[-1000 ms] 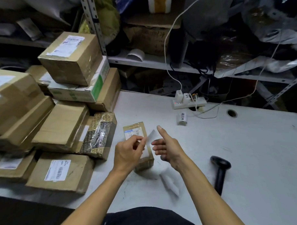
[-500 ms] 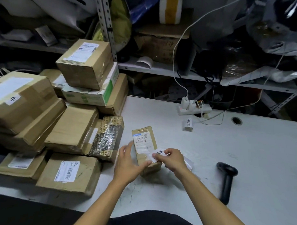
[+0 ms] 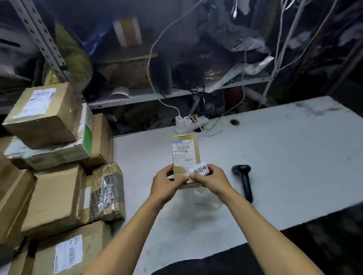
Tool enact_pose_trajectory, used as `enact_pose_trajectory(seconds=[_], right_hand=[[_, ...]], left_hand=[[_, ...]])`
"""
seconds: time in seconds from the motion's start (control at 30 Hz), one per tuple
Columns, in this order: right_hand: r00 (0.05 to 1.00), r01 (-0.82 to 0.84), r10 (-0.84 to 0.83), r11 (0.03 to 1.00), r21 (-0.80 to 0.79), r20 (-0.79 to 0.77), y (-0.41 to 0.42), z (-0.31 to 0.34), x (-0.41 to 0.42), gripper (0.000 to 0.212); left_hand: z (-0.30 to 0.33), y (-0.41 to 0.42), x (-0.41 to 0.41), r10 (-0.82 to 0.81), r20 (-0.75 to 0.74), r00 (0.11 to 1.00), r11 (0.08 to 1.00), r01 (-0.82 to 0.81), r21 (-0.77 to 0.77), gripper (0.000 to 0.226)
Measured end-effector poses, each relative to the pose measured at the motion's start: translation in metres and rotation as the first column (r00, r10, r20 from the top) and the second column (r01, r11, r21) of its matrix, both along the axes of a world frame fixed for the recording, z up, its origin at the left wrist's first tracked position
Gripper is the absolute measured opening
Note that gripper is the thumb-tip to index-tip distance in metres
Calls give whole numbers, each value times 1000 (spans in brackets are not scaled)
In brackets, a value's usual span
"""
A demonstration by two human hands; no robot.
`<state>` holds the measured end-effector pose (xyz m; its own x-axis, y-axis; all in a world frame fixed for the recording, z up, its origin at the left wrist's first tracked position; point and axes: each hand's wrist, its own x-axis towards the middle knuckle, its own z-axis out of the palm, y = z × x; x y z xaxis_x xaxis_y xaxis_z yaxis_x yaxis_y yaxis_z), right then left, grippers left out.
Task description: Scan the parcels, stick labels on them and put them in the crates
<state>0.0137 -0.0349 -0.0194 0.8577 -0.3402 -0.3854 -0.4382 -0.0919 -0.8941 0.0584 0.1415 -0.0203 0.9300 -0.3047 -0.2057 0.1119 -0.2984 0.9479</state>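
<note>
A: Head view, status on the hands?

B: Both clamped on one small brown parcel (image 3: 184,157), centre of frame, near end gripped, far end pointing to the back of the desk (image 3: 290,164). Can't tell if it's lifted or resting on the desk. Left hand (image 3: 168,184) grips its left edge, fingers curled round. Right hand (image 3: 211,180) holds the lower right corner, thumb on a white label (image 3: 199,169) with black printed characters. Label overhangs the parcel's right edge.

A: Anything else on the parcel?

B: Printed shipping label on the top face, upper half.

A: Scanner?

B: Black handheld scanner (image 3: 243,179) lying on the desk just right of the right hand, untouched.

A: Rest of the frame?

B: Stack of brown cartons (image 3: 54,183) fills the left side, several with white labels. White power strip (image 3: 191,122) at the desk's back edge, top centre, cables running up. Cluttered metal shelf (image 3: 175,94) behind it. No crates visible.
</note>
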Motion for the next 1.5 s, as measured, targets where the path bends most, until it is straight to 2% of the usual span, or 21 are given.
enact_pose_trajectory(seconds=[0.1,0.23,0.5,0.63,0.73,0.8,1.0,1.13,1.23,1.27,1.37,1.43,1.5], right_hand=[[986,158,-158,987,0,48,-31,25,-27,46],[932,353,-354,935,21,78,-65,47,-84,43],[720,692,-694,719,59,19,-155,21,-234,54],[648,761,-761,645,69,-28,-208,-9,-302,57],[596,803,-798,589,93,-84,-249,-33,-355,57],[552,833,-823,542,109,-130,-272,-53,-392,58],[463,886,-836,436,156,-295,-304,-87,-470,47],[425,905,-819,391,167,-386,-330,-113,-500,42],[405,914,-804,369,169,-435,-359,-134,-510,34],[408,913,-794,367,179,-450,-374,-143,-511,32],[408,913,-773,349,211,-486,-423,-170,-512,25],[403,915,-761,330,231,-508,-457,-188,-512,26],[398,917,-740,328,225,-543,-499,-213,-511,29]], left_hand=[[24,-39,3,-168,25,985,985,169,-34,43],[41,-98,-18,-380,40,924,921,382,-76,39],[25,-237,-127,-724,13,690,687,722,-82,37],[-4,-312,-183,-810,-34,585,586,810,-32,45],[-32,-369,-225,-879,-93,469,470,883,10,53],[-51,-402,-256,-906,-138,400,401,916,28,50],[-88,-465,-331,-871,-386,303,321,947,21,39],[-115,-500,-360,-811,-513,283,316,948,24,25],[-153,-530,-366,-758,-601,253,313,950,5,35],[-162,-544,-369,-738,-622,262,320,947,19,35],[-162,-595,-379,-697,-611,377,391,913,117,17],[-167,-632,-385,-686,-605,403,410,902,135,25],[-184,-675,-388,-675,-608,418,414,897,157,22]])
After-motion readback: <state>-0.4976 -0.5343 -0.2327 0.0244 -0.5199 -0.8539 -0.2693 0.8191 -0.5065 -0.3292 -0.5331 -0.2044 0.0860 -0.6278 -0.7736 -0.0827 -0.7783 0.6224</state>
